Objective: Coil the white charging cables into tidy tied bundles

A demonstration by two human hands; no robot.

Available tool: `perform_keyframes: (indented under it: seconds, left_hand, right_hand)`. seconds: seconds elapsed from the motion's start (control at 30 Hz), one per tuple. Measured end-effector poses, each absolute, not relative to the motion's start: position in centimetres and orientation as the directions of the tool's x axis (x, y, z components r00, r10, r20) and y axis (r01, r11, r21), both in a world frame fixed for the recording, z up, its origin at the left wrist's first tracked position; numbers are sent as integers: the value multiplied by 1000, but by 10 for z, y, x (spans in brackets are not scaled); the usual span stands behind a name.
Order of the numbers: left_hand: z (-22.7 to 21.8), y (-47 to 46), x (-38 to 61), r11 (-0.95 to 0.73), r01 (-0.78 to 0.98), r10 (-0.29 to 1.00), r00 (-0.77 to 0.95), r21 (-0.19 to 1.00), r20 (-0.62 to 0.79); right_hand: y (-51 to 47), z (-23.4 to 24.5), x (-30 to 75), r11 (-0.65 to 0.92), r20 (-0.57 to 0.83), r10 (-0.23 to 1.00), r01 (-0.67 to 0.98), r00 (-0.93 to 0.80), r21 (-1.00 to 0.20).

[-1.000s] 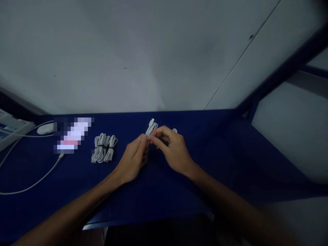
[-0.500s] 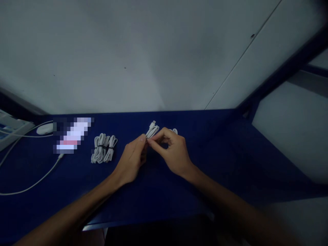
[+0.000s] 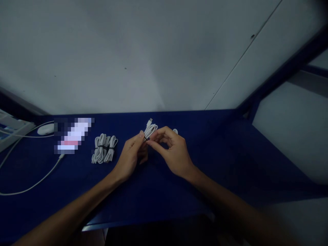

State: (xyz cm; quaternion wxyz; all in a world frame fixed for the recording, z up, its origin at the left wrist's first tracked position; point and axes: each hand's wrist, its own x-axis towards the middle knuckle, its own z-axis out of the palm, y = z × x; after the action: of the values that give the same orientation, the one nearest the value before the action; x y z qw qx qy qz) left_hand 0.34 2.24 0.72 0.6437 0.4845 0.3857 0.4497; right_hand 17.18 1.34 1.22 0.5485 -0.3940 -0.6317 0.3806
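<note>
Coiled white cable (image 3: pixel 152 130): held between my two hands, loops pointing away from me past my fingertips; whether it touches the table, I cannot tell.
Plug end (image 3: pixel 149 122): sticks out beyond my left thumb, clear of the loops, probably so that my grip bears on the coil alone.
Black tie (image 3: pixel 146 139): at the coil's waist, between my thumbs; I judge the hold sits here because the loops gather tightest at this point.
Left hand (image 3: pixel 130 153): closed on the coil's near part, thumb on top; seemingly the steadying grip.
Right hand (image 3: pixel 176 150): fingers curled, thumb and forefinger pinched on the coil beside its tie; whether they also grip the tie, I cannot tell.
Tied cable bundles (image 3: pixel 104 148): grouped on the blue table (image 3: pixel 217 164), left of my left hand and apart from it, presumably to keep the working spot free.
White loop (image 3: pixel 175 131): just beyond my right hand, mostly hidden by it.
</note>
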Motion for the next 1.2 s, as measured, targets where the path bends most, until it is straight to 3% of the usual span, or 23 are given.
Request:
perform_keyframes:
  seconds: [0.4, 0.6, 0.83, 1.2]
  left_hand:
    - [23, 20, 3, 227, -307, 887, 458, 924, -66]
    - [28, 22, -3, 336, -308, 794, 600, 890, -92]
    - [23, 29, -9, 406, -289, 693, 716, 867, -86]
    - [15, 30, -6, 381, -295, 743, 662, 876, -100]
  right_hand:
    - [16, 14, 174, 434, 435, 899, -28, -59, -901]
    - [17, 26, 182, 361, 392, 894, -168, -216, -917]
    - [24, 33, 196, 246, 281, 858, -136, -431, -960]
    - [18, 32, 188, 373, 355, 898, 25, -259, -927]
